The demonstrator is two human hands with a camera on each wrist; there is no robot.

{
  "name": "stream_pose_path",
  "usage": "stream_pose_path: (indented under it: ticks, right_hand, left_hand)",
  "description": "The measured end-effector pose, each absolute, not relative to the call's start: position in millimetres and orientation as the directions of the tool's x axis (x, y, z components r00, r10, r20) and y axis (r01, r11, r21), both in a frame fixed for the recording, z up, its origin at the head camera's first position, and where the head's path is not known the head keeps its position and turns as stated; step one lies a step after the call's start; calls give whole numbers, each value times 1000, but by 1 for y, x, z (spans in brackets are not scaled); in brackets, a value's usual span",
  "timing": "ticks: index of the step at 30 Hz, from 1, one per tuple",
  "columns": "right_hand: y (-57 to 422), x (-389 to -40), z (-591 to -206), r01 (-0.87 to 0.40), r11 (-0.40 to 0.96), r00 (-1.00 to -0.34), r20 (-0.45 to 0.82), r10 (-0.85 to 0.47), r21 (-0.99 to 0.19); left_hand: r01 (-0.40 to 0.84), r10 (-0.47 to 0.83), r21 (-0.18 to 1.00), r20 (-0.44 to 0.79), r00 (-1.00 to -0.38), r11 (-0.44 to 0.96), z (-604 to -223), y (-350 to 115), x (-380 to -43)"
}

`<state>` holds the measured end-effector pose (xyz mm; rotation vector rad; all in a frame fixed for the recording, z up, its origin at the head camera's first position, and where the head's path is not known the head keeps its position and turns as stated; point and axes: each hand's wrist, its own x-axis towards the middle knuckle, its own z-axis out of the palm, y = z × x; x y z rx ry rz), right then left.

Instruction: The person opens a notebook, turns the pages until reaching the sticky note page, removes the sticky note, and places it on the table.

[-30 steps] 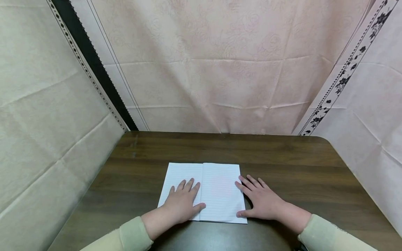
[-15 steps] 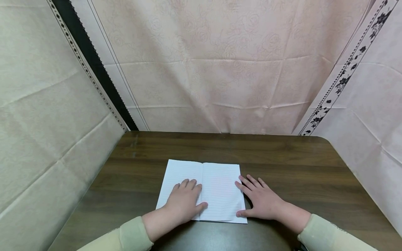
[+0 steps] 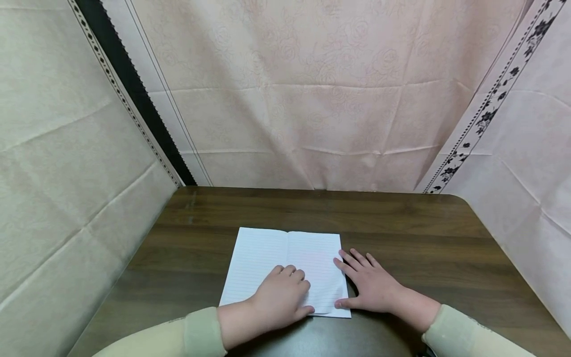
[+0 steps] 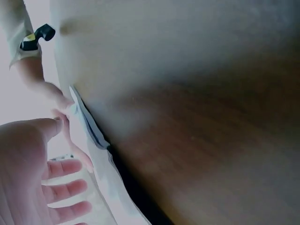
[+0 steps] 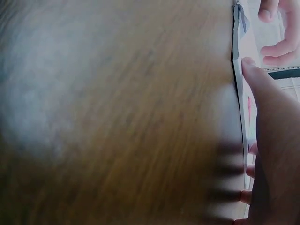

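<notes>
An open notebook [image 3: 258,248] with lined white pages lies on the table, its fold running down the middle. Over the lower part of its right page is my left hand [image 3: 283,297], fingers loosely bent, covering the bottom of the fold. The left wrist view shows those fingers [image 4: 65,190] above the paper, with nothing between them and the thumb. My right hand [image 3: 372,285] rests spread at the notebook's right edge, fingertips on the page margin. Its thumb [image 5: 253,72] lies on the lower right corner in the right wrist view. The right page's lower edge lifts slightly.
The notebook lies near the front of a dark brown wooden table [image 3: 401,223]. Pale cloth curtains [image 3: 312,99] hang behind the table and along both sides. A black strip [image 3: 134,94] runs down at the left corner. A dark device [image 4: 40,37] sits on the right wrist.
My left hand has slid from the left page across the fold to the right page, its fingers more bent. The left page's outer edge has shifted slightly outward. My right hand stays put.
</notes>
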<state>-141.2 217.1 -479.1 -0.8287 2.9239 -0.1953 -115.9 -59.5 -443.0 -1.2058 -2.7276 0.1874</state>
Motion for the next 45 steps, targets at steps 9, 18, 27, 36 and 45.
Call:
stream_pose_path:
  ticks: [9,18,27,36,45]
  right_hand:
    - [217,-140,-480,-523,840,-847,-23,-531,-143]
    - [216,-140,-479,-526,838,-846,-13,-533,-146]
    - [217,-139,-479,-543,825,-837,20,-547,-155]
    - [218,-140,-478,-534,832,-839,-32,-544,-150]
    - [222,-142,-482,-537,831,-834,-52,-549,-146]
  left_hand:
    - [783,848,-332,141,-511,527,-443,-45,-114]
    - [800,867,-345,102,-487,490,-445,-38,-116]
    - [807,874,-347,92,-478,478,-446,-38,-115]
    - [813,885,-356,125,-447,461,-447,-38,-114]
    - [787,867,-370,135,-480,494,-447,-38,-112]
